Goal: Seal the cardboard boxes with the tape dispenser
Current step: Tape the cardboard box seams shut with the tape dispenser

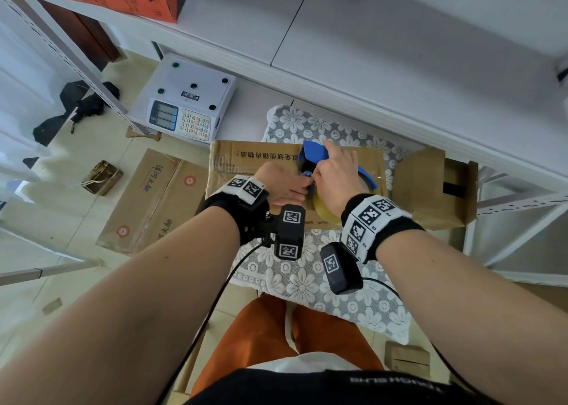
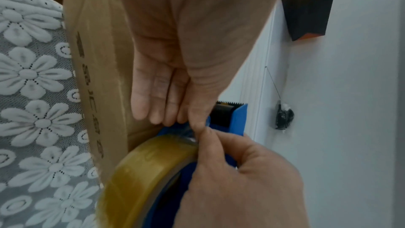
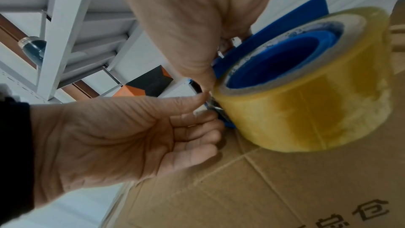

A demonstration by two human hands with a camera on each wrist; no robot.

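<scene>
While you're sitting there with both arms out front, the closed cardboard box (image 1: 261, 164) lies on the flowery lace cloth (image 1: 310, 284), and the blue tape dispenser (image 1: 316, 154) sits right on top of that box with its big yellowish tape roll (image 3: 306, 110) facing you.

Your right hand (image 1: 336, 171) is curled over the dispenser from above, gripping the blue frame. In the left wrist view its fingertips come down right at the edge of the roll, where a bit of clear tape end is bunched up.

Your left hand (image 1: 284, 183) comes in from the side, palm turned up. Thumb and forefinger are pinched together on that loose tape end, just in front of the roll. The other fingers (image 3: 197, 138) lie loosely curled underneath, holding nothing. Both hands are touching at that spot, so it's pretty crowded, and I can't tell how much tape is actually peeled free.

The serrated cutter (image 2: 230, 102) at the dispenser's front is in the clear past your fingers.

Other stuff around: a second smaller box (image 1: 436, 186) with open flaps stands just to the right on the same cloth. A flat box (image 1: 150, 201) lies on the floor to your left, and a white weighing scale (image 1: 187, 100) sits beyond it.
</scene>
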